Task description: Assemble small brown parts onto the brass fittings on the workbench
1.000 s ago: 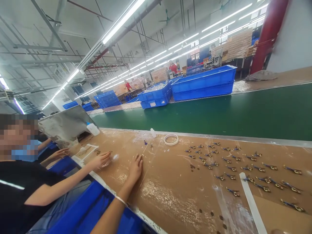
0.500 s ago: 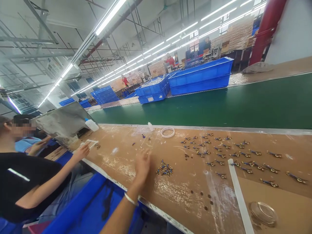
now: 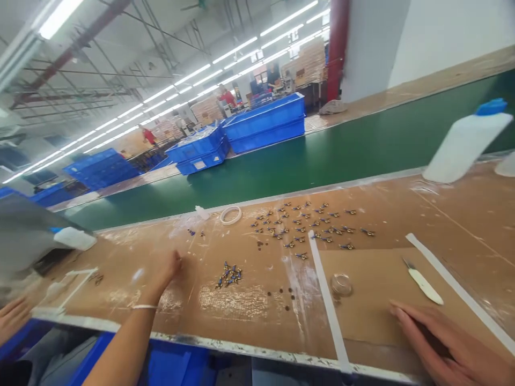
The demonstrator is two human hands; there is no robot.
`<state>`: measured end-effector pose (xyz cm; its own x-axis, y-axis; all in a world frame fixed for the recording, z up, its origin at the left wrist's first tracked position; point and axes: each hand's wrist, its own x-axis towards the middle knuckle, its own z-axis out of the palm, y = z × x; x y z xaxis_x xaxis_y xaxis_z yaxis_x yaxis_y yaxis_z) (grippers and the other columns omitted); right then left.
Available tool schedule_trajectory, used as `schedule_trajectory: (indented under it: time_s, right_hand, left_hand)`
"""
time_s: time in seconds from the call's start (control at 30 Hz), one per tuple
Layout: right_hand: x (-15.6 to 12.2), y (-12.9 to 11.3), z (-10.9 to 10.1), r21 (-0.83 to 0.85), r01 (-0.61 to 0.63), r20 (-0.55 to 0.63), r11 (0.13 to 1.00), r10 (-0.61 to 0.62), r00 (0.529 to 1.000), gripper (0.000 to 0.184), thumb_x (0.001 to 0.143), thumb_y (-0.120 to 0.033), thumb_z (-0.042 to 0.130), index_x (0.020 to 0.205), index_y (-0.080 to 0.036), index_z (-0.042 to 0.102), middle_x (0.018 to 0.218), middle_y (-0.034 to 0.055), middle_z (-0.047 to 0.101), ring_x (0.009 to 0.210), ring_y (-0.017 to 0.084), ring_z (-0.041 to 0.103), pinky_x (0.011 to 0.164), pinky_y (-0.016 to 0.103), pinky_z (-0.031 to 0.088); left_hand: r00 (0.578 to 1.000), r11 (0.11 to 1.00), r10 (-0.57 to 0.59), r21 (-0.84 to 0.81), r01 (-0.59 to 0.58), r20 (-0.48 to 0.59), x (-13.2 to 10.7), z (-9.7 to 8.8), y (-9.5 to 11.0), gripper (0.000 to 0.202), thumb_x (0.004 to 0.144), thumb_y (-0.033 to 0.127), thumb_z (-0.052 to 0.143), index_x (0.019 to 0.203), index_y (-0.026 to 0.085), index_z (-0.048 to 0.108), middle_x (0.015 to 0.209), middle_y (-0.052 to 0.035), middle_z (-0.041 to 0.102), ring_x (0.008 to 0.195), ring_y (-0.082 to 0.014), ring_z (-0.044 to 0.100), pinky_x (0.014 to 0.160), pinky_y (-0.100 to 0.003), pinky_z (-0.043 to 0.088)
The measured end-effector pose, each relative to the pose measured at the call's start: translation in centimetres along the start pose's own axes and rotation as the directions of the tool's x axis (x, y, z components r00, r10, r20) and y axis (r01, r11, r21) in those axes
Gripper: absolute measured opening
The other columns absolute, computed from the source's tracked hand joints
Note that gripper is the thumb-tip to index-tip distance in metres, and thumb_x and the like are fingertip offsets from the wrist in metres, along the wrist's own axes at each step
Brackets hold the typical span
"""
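My left hand is over the brown work surface, its fingers curled together; anything inside them is hidden. Beyond it lie a few small blue-and-gold pieces, and to its right is a pile of similar parts. My right hand is at the lower right above a cardboard sheet, thumb and finger meeting at the tips. Whatever they pinch is too small to make out. Near it are a white-handled knife and a small clear round dish.
Rows of blue-and-gold parts cover the middle back. Small dark discs lie nearer. A tape roll and a white bottle stand along the green belt. Another person's hand is at far left.
The view has swung right, bringing my right hand, the knife and the large bottle into sight. My left hand's fingers now look curled closer, near the small loose pieces, one of which no longer shows.
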<state>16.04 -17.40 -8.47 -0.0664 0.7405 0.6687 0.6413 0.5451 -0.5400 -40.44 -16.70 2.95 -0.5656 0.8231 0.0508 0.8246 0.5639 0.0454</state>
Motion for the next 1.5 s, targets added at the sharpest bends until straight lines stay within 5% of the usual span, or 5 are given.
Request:
schedule_trajectory:
  time_s: [0.13, 0.23, 0.57, 1.0, 1.5]
  right_hand:
    - [1.5, -1.9, -0.5, -0.034, 0.104, -0.022, 0.994, -0.105, 0.994, 0.017, 0.094, -0.033, 0.053, 0.101, -0.023, 0.064, 0.087, -0.0011, 0.073, 0.074, 0.013, 0.070, 0.075, 0.023, 0.055]
    - [1.6, -2.2, -0.4, -0.042, 0.090, -0.044, 0.995, -0.091, 0.995, 0.013, 0.093, -0.027, 0.054, 0.101, -0.023, 0.064, 0.086, 0.0003, 0.072, 0.075, 0.013, 0.070, 0.074, 0.024, 0.055]
    - [1.8, -2.0, -0.6, 0.064, 0.017, -0.087, 0.998, -0.011, 0.996, 0.019, 0.089, -0.011, 0.056, 0.104, -0.020, 0.063, 0.083, 0.0022, 0.070, 0.073, 0.012, 0.067, 0.068, 0.024, 0.054]
    - [1.8, -1.9, -0.6, 0.101, -0.032, -0.080, 0.994, 0.041, 0.996, 0.019, 0.088, -0.009, 0.056, 0.104, -0.018, 0.062, 0.081, 0.0025, 0.068, 0.073, 0.012, 0.064, 0.069, 0.025, 0.052]
    - [1.7, -1.8, -0.7, 0.072, -0.038, -0.068, 0.997, 0.043, 0.997, 0.014, 0.090, -0.010, 0.055, 0.100, -0.016, 0.062, 0.076, 0.0028, 0.066, 0.070, 0.011, 0.060, 0.068, 0.025, 0.049]
  left_hand:
    - [0.998, 0.962, 0.061, -0.266, -0.056, 0.008, -4.9, -0.1, 4.9, 0.035, 0.083, 0.032, 0.056, 0.110, 0.012, 0.065, 0.071, -0.0009, 0.065, 0.068, -0.0158, 0.064, 0.068, -0.028, 0.051]
    - [0.975, 0.495, 0.132, -0.864, 0.093, 0.180, -10.6, -0.2, 11.1, 0.044, 0.074, 0.041, 0.074, 0.110, 0.017, 0.067, 0.082, -0.0019, 0.071, 0.070, -0.0146, 0.067, 0.074, -0.029, 0.054]
    - [0.886, 0.101, 0.267, -0.926, 0.364, 0.378, -17.2, 1.6, 25.2, 0.033, 0.052, 0.034, 0.093, 0.069, 0.014, 0.072, 0.060, 0.0023, 0.067, 0.053, -0.0070, 0.061, 0.055, -0.016, 0.053]
    - [0.915, 0.485, 0.360, -0.874, -0.017, 0.182, -17.4, 1.6, 28.6, 0.028, 0.063, 0.040, 0.082, 0.079, 0.018, 0.076, 0.072, -0.0027, 0.074, 0.064, -0.0169, 0.067, 0.067, -0.031, 0.057]
    - [0.683, 0.617, 0.727, -0.376, -0.692, -0.064, -17.5, 0.6, 30.4, 0.019, 0.089, 0.033, 0.055, 0.087, 0.024, 0.072, 0.087, -0.0016, 0.076, 0.083, -0.0198, 0.069, 0.076, -0.029, 0.050]
